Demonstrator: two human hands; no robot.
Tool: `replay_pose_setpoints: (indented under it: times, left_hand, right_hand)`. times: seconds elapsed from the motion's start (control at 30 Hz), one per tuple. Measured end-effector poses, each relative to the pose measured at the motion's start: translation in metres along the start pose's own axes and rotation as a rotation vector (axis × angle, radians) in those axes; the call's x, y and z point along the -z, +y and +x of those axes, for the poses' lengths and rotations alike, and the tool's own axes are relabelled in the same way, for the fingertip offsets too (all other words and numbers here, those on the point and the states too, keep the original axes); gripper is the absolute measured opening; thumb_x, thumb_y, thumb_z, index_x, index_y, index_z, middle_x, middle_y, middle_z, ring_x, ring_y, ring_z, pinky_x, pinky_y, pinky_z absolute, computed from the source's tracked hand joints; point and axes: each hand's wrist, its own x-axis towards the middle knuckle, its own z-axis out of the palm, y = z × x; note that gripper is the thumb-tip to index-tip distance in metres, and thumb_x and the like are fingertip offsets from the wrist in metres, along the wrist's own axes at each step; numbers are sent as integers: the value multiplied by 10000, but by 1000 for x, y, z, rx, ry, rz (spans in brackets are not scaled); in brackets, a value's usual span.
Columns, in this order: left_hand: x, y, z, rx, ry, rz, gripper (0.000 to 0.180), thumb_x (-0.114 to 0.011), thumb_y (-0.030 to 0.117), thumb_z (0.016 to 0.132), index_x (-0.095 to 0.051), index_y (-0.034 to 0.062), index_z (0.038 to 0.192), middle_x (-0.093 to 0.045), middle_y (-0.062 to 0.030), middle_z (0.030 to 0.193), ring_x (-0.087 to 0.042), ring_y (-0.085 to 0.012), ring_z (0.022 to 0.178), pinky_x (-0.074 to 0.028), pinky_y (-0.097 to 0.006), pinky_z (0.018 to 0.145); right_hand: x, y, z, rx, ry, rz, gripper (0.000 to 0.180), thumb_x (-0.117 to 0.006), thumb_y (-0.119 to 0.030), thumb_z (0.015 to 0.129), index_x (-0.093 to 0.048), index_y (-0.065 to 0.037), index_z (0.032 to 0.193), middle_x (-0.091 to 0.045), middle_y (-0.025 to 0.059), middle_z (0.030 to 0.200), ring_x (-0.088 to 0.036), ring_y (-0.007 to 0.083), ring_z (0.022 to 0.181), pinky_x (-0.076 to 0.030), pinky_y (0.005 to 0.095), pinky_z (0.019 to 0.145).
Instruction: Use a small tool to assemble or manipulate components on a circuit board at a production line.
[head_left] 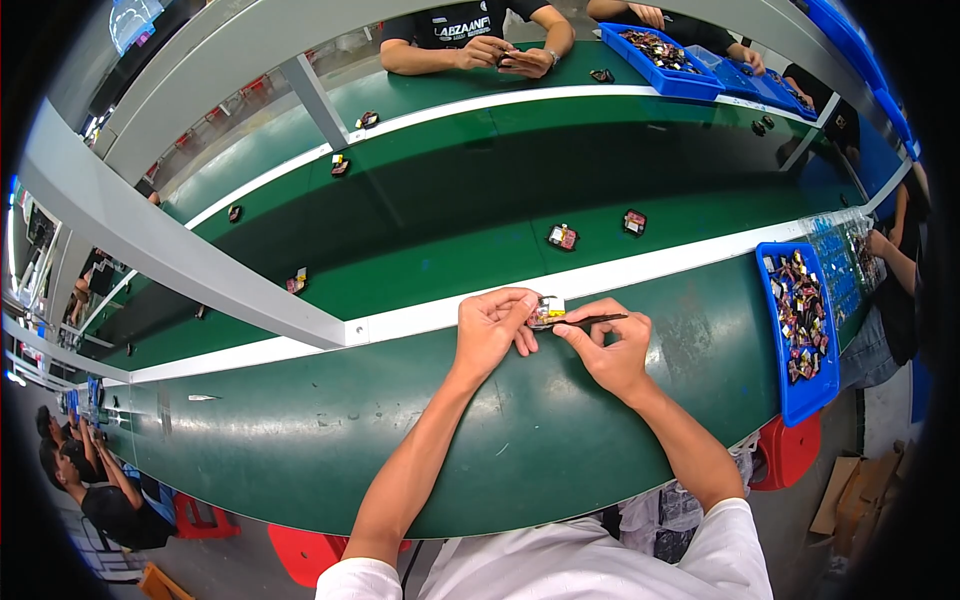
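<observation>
Over the near green bench, just below the white rail, my left hand (490, 330) pinches a small electronic assembly (550, 308) between thumb and fingers. The piece has a white block, a yellow patch and dark edges; its finer details are too small to make out. My right hand (617, 350) is closed on a pair of black tweezers (596, 319), held almost level. The tips of the tweezers reach the right side of the assembly, where fingers partly cover them. Both forearms rest close over the bench top.
Beyond the rail, a green conveyor belt carries similar assemblies, two of them (563, 237) (634, 222) nearby. A blue tray (832, 385) heaped with small parts stands at right. Grey frame posts (180, 240) cross the left. Co-workers sit opposite and at both sides.
</observation>
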Motion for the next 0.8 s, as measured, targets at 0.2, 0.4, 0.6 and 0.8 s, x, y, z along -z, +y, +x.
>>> replay_pose_setpoints:
  times: [0.2,0.4,0.6,0.8]
  left_hand:
    - [-3,0,-2,16,4,47,221,-650,102,996,-708,-103,1054,-711,-148,783,-664,-175,517,-515,-253,430]
    - [-4,2,-1,41,15,66,227,-650,107,997,-706,-106,1055,-714,-153,789,-670,-181,527,-526,-257,444]
    - [-1,1,1,12,-76,21,224,-694,63,957,-685,-107,1103,-707,-123,779,-675,-153,571,-553,-260,498]
    - [-4,1,1,32,-39,50,210,-717,33,934,-692,-96,1099,-704,-128,756,-682,-158,583,-558,-264,511]
  right_hand:
    - [0,0,0,-17,-10,-1,124,-866,-39,744,-746,-16,767,-731,23,749,-414,42,411,-312,241,438]
    - [2,0,2,59,-61,-50,121,-843,-12,742,-740,-53,789,-708,5,683,-407,67,404,-322,251,438]
    - [2,-4,6,147,-55,-53,141,-813,19,738,-730,-80,792,-752,18,751,-444,84,410,-351,254,442]
    - [2,-2,6,267,-86,-97,157,-789,48,739,-727,-84,796,-769,24,798,-591,111,482,-374,250,464]
